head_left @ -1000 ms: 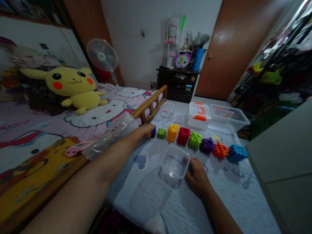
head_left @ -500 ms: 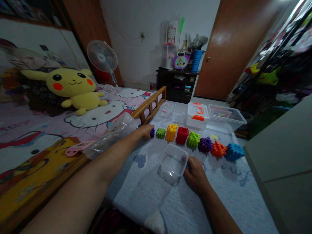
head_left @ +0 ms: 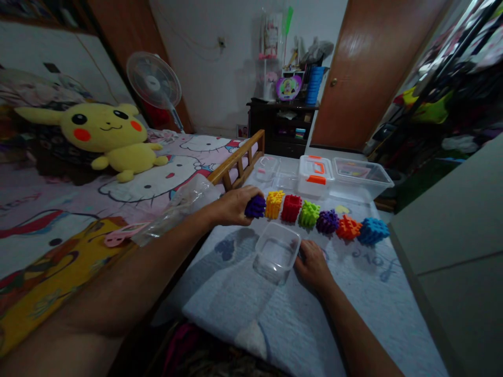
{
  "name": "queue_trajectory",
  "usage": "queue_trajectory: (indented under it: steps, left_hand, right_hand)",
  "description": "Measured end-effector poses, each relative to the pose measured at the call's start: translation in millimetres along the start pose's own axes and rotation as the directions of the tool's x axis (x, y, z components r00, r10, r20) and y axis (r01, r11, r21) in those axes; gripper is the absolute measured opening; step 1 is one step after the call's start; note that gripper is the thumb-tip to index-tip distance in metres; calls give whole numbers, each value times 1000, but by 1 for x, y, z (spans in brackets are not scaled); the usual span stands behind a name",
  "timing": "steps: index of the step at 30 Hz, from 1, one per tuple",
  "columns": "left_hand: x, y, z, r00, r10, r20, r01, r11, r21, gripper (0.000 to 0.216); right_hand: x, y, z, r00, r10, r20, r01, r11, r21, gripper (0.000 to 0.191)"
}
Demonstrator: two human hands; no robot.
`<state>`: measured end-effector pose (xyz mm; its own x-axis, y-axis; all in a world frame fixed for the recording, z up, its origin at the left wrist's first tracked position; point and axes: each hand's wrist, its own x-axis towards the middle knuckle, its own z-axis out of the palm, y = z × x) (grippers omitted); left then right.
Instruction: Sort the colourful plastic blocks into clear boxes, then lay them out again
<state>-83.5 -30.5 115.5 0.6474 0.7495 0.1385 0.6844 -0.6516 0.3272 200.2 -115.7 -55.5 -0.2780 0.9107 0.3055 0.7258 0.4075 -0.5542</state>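
My left hand (head_left: 239, 204) is closed around a dark purple puzzle cube (head_left: 255, 207), lifted at the left end of a row of knobbly cubes. To its right stand a yellow cube (head_left: 274, 204), a red cube (head_left: 291, 208), a lime green cube (head_left: 309, 214), a second purple cube (head_left: 327, 222), an orange cube (head_left: 349, 228) and a blue cube (head_left: 373, 231). A clear plastic container (head_left: 277, 251) sits tilted in front of the row. My right hand (head_left: 313, 266) grips its right side, fingers partly hidden behind the wall.
Behind the row stand a lidded box with orange clips (head_left: 315, 175) and a large clear bin (head_left: 363, 178). A wooden rail (head_left: 238, 165) borders the bed at left. A clear plastic bag (head_left: 181, 207) and a yellow plush toy (head_left: 121, 144) lie on the bed.
My left hand has moved right with the purple cube, now in front of where the small green cube was; that one no longer shows. My right hand stays on the container.
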Motion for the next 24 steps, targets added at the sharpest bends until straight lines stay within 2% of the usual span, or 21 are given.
queue_trajectory:
  steps: [2, 5, 14, 20, 24]
  left_hand:
    - [-3, 22, -1, 997, 65, 34, -64, 998, -15, 52]
    - [-4, 39, 3, 991, 111, 73, -109, 994, -29, 52]
    - [2, 61, 24, 968, 156, 195, -154, 988, -26, 48]
    - [23, 71, 48, 905, 175, 387, -201, 979, 26, 45]
    - [35, 69, 53, 865, 151, 479, -180, 984, 15, 42]
  right_hand:
    - [0, 0, 0, 1000, -2, 4, 2, 1000, -5, 26]
    - [-1, -2, -1, 1000, -5, 0, 5, 1000, -15, 24]
    - [0, -5, -2, 1000, -20, -8, 20, 1000, -17, 21]
    - [0, -4, -2, 1000, -20, -4, 20, 1000, -1, 28]
    - [0, -4, -3, 1000, -27, -3, 27, 1000, 7, 29]
